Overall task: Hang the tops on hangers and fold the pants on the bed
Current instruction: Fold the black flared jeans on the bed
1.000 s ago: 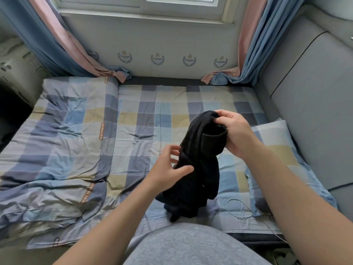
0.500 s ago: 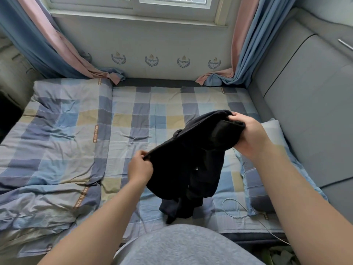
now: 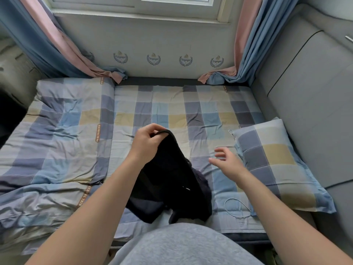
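A black garment (image 3: 170, 180) hangs over the near middle of the bed (image 3: 172, 104), its lower end bunched on the checked sheet. My left hand (image 3: 147, 144) pinches its top edge and holds it up. My right hand (image 3: 227, 161) hovers to the right of the garment, fingers spread and empty, not touching the cloth. I cannot tell whether the garment is a top or pants. No hanger is in view.
A checked pillow (image 3: 275, 161) lies at the right by the grey upholstered wall (image 3: 313, 96). A folded checked quilt (image 3: 57, 142) covers the left half. A thin white cable (image 3: 236, 207) loops near the pillow. Curtains (image 3: 63, 46) hang at both far corners under the window.
My right hand has let go of the garment and opened beside it. My left hand has risen and moved right, now holding the garment's top edge alone, so the cloth hangs down.
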Motion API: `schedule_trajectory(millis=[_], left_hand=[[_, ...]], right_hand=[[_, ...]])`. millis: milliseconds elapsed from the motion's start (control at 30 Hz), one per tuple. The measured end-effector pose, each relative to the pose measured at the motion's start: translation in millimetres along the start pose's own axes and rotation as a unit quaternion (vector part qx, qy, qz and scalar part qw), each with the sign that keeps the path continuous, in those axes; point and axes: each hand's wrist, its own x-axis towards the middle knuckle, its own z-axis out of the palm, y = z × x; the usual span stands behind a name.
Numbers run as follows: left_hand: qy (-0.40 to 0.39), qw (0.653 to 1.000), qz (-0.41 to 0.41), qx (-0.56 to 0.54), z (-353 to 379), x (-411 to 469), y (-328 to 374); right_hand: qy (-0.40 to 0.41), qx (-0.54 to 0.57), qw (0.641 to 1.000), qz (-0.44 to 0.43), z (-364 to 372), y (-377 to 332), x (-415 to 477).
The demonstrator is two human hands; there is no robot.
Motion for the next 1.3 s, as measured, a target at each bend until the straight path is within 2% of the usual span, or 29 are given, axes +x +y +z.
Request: schedule_trajectory(millis=[100, 200, 300, 367, 467, 533, 633, 700, 767, 867, 967, 1033, 1067, 1133, 1200, 1300], left_hand=[[-0.08, 0.994, 0.042, 0.06, -0.9, -3.4, 16.0], [-0.126, 0.984, 0.082, 0.093, -11.8, -4.3, 24.9], [-0.147, 0.981, 0.087, 0.09, -26.8, -4.4, 23.9], [-0.125, 0.985, 0.079, 0.091, -32.7, -4.6, 16.8], [-0.019, 0.986, 0.062, 0.154, -33.2, -2.3, 0.6], [0.027, 0.979, 0.024, 0.202, -27.5, -3.5, -11.8], [0.021, 0.98, -0.092, 0.175, -13.6, -15.2, -30.4], [-0.014, 0.97, -0.192, 0.149, -3.4, -25.6, -44.3], [-0.089, 0.943, -0.295, 0.126, 7.6, -37.8, -55.6], [-0.188, 0.862, -0.47, 0.013, 19.6, -57.9, -61.8], [-0.309, 0.794, -0.521, -0.053, 23.9, -64.4, -69.6], [-0.34, 0.753, -0.544, -0.148, 28.1, -63.9, -70.2], [-0.324, 0.738, -0.557, -0.2, 31.4, -63.9, -69.0], [-0.245, 0.721, -0.575, -0.3, 41.7, -63.2, -67.4], [-0.132, 0.718, -0.563, -0.388, 51.9, -59.5, -67.4], [0.014, 0.723, -0.504, -0.472, 54.7, -47.7, -67.9]], right_hand=[[-0.081, -0.015, 0.985, -0.153, 29.0, -40.3, -10.5], [-0.137, -0.053, 0.966, -0.213, 55.7, -68.1, -11.7], [-0.076, -0.135, 0.954, -0.256, 65.5, -82.9, -3.7], [-0.057, -0.188, 0.942, -0.272, 65.1, -90.4, 0.3], [-0.055, -0.204, 0.946, -0.246, 63.1, -98.1, 6.4], [-0.029, -0.144, 0.967, -0.207, 62.3, -100.0, 11.8], [0.024, 0.004, 0.994, -0.104, 58.8, -101.6, 18.3], [0.043, 0.121, 0.991, -0.032, 54.7, -101.5, 21.2], [0.051, 0.219, 0.974, 0.029, 49.9, -100.3, 21.8], [0.057, 0.305, 0.949, 0.059, 43.7, -98.0, 17.1], [0.051, 0.344, 0.936, 0.051, 43.9, -96.5, 4.8], [0.042, 0.362, 0.93, 0.046, 47.7, -93.7, -4.4], [0.035, 0.374, 0.926, 0.043, 50.3, -91.6, -8.5], [0.023, 0.401, 0.915, 0.037, 53.8, -87.5, -14.7], [0.033, 0.417, 0.907, 0.035, 53.8, -83.3, -17.2], [0.1, 0.394, 0.912, 0.053, 45.8, -68.1, -13.2]])
